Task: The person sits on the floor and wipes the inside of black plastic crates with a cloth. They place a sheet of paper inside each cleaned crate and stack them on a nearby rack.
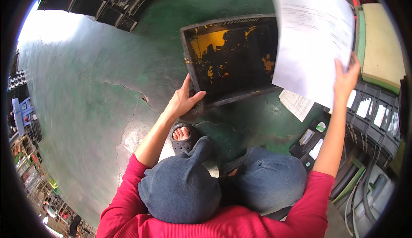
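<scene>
My right hand is closed on the lower right edge of a white printed sheet of paper, raised and tilted over the right part of a black plastic crate. The paper is blurred, and it hides the crate's right end. Worn yellow-orange patches mark the inside of the crate. By its near left corner is my left hand, index finger stretched along the crate's side and thumb apart. A brown, rough-looking lump shows around the thumb, seemingly in the palm; the other fingers are hidden.
Another printed sheet lies on the green floor, right of the crate. Dark crates stand at the far left. On my right are a black case-like object, a dark grey rack and hoses. Shelving lines the left.
</scene>
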### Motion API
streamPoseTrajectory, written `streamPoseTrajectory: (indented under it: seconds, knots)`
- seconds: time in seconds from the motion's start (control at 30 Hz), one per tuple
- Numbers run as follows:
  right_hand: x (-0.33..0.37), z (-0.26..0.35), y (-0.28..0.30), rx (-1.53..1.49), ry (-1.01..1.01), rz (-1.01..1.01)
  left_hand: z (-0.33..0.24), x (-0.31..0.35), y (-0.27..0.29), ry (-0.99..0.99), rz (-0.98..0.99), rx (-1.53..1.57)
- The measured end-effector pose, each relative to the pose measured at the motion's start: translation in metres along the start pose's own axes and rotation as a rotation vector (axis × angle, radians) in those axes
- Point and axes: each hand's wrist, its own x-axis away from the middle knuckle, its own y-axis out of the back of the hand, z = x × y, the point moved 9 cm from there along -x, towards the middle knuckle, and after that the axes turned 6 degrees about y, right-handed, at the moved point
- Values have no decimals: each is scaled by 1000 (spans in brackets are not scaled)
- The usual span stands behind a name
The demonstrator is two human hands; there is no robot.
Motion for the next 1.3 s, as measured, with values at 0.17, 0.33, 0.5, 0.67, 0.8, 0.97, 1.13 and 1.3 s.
streamPoseTrajectory:
  seconds: [0.17, 0.33, 0.5, 0.67, 0.8, 0.97, 1.13, 1.3]
  knots:
    - [99, -204, 73, 77, -431, -56, -16, -1, -5, -27, 59, -10]
    - [196, -254, 45, 631, -749, 200, -21, 5, -2, -14, 38, -57]
    - [124, -138, -43, 176, -171, 196, -11, -1, -10, -70, -40, -26]
    - [97, -88, -153, -65, -272, 570, -26, 1, -8, -75, -3, 46]
    - [82, -87, -157, 32, -305, 540, -63, 20, 25, -146, -29, 419]
    - [66, -137, -146, 43, -290, 166, -84, 40, 69, -104, -142, 421]
    - [24, -125, -171, 189, -559, 236, -70, 61, 68, -133, -111, 405]
    - [6, -126, -202, 152, -943, 186, -47, 82, 63, -107, -127, 318]
